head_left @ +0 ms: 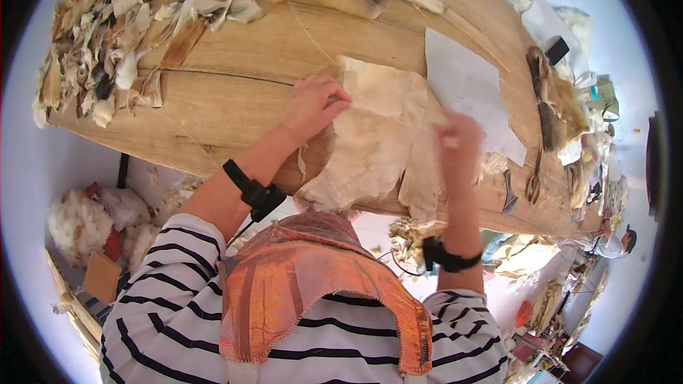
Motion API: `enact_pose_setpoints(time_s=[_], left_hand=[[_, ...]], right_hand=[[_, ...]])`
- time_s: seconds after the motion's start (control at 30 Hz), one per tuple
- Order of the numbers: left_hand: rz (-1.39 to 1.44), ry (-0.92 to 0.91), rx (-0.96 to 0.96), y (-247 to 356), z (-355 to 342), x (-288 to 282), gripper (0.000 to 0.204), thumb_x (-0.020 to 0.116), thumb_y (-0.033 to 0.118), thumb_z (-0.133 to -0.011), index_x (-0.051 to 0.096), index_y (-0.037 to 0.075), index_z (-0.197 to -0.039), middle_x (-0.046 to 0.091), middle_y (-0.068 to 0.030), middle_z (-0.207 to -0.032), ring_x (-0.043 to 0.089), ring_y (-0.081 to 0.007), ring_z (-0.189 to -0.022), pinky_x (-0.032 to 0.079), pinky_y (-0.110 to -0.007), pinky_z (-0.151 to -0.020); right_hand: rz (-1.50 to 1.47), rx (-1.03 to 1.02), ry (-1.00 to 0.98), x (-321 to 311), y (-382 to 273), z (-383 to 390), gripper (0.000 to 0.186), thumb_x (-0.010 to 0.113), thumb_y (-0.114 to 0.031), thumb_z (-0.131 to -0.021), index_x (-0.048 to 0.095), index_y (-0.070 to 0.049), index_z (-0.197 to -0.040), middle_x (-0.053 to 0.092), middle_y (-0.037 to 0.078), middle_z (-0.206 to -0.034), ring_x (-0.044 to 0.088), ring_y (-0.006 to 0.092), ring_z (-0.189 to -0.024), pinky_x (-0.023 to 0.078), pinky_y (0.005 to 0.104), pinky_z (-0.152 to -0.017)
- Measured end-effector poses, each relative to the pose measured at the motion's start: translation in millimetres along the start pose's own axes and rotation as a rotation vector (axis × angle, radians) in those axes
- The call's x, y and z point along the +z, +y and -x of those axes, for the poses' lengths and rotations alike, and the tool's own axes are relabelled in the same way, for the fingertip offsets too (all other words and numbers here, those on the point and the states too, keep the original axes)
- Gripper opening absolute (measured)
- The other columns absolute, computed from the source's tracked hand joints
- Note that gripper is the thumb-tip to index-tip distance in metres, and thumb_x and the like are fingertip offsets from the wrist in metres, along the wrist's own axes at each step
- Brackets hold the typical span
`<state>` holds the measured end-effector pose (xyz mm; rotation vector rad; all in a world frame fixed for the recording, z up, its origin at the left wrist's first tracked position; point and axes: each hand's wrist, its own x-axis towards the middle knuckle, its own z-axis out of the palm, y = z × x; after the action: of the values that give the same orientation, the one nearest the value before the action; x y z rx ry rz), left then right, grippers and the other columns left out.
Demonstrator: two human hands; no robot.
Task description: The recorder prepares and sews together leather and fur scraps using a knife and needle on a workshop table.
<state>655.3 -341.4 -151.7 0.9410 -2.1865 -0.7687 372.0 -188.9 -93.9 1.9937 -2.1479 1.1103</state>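
On the desk [235,50]: left hand [316,104], fingertips closed on pale hide [370,149], which lay mostly right of that grip. Right hand [459,139]: blurred, farther right; hold could not be told. Step, seemingly: hand-stitching; next move appeared to call for a steady pinch.

Brightly lit across the wooden table [228,50], with soft shadows. Glaring nearly white on the floor [501,291] below the table — and motion-blurred at the right hand [459,136], over the table's near side. Bowed at the table's ends — black beyond, toward the corners.
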Motion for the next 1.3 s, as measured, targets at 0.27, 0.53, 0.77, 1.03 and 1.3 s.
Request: enact_pose_setpoints(time_s=[0.27,0.53,0.77,1.03,1.3], left_hand=[[-0.027,-0.025,-0.028,2.2,-0.8,-2.3,0.010,0.074,0.026,-0.087,0.074,0.016,-0.091,0.067,-0.0033,-0.098,0.061,-0.0276,-0.103,0.042,-0.043,-0.094],[-0.009,-0.010,-0.007,0.3,3.2,-1.1,0.015,0.073,0.027,-0.088,0.078,0.021,-0.101,0.067,-0.0013,-0.102,0.059,-0.0249,-0.108,0.040,-0.043,-0.095],[0.001,-0.004,0.086,-3.3,0.3,-0.3,0.026,0.075,0.023,-0.086,0.077,0.020,-0.112,0.067,-0.0040,-0.098,0.062,-0.0273,-0.099,0.046,-0.041,-0.091],[0.002,-0.077,-0.018,-0.9,1.2,-4.6,0.045,0.073,0.025,-0.086,0.068,0.021,-0.131,0.066,-0.0036,-0.103,0.058,-0.0265,-0.107,0.040,-0.043,-0.098],[-0.076,-0.030,0.109,42.3,-1.4,-19.7,0.036,0.072,0.023,-0.089,0.071,0.021,-0.124,0.066,-0.0039,-0.106,0.058,-0.0266,-0.111,0.040,-0.043,-0.099]], right_hand=[[-0.013,-0.388,-0.121,70.3,-70.2,-40.9,0.016,0.074,-0.014,-0.088,0.067,-0.008,-0.101,0.062,0.012,-0.092,0.061,0.0327,-0.091,0.049,0.0450,-0.090],[-0.913,0.929,-0.909,-56.1,-76.0,67.8,0.009,0.067,-0.010,-0.099,0.069,-0.002,-0.102,0.064,-0.005,-0.088,0.054,0.0033,-0.081,0.044,0.0216,-0.070],[-1.067,0.268,-1.022,-109.6,-90.9,60.3,0.011,0.065,-0.001,-0.096,0.074,0.003,-0.101,0.062,0.008,-0.075,0.057,0.0140,-0.068,0.042,0.0290,-0.060],[-1.436,-0.183,-1.181,-143.1,-107.9,39.2,0.021,0.061,-0.004,-0.101,0.074,0.007,-0.114,0.052,0.008,-0.067,0.053,0.0189,-0.051,0.032,0.0339,-0.043],[-0.957,-0.388,-0.724,-91.1,-122.4,0.7,0.026,0.067,-0.014,-0.096,0.069,-0.003,-0.120,0.070,0.014,-0.093,0.069,0.0322,-0.075,0.055,0.0361,-0.065]])
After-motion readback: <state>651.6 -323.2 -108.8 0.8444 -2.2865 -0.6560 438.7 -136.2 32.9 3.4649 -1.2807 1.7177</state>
